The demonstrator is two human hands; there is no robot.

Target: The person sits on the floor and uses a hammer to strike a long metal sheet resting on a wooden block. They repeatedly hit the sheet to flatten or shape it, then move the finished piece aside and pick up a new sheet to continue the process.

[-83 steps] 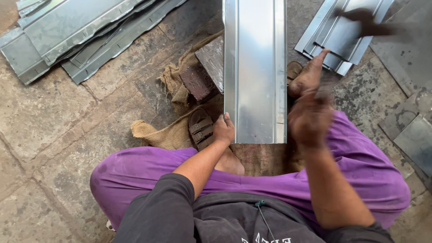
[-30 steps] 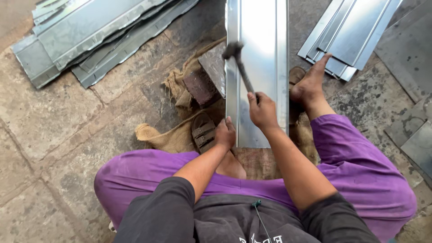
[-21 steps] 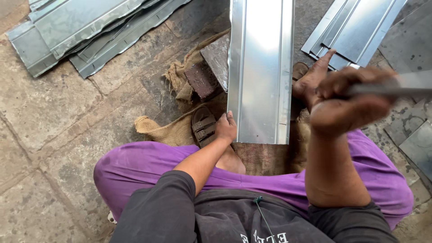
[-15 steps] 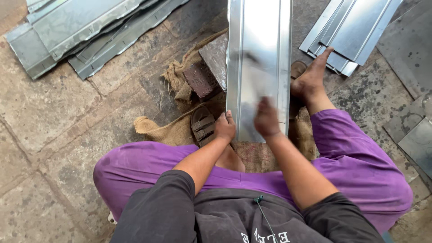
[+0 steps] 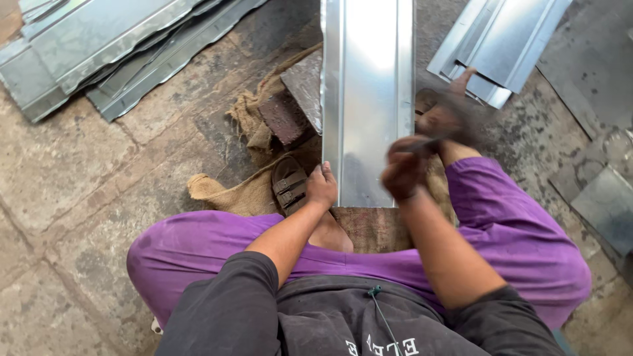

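Note:
A long shiny metal channel with folded-up edges lies in front of me, its near end resting on a dark block. My left hand presses on the channel's near left corner, fingers over the folded edge. My right hand, blurred by motion, is closed around a hammer handle over the channel's near right edge. The hammer's head is smeared by blur and cannot be made out. My bare right foot rests beside the channel's right edge.
Stacks of folded metal sheets lie at the far left and far right. Burlap sacking, a brick and a brown sandal sit left of the channel. Flat sheet pieces lie on the stone floor at right.
My right hand has been swinging the hammer up and down over the channel's near end; now it is raised to the right again. My left hand has stayed on the corner.

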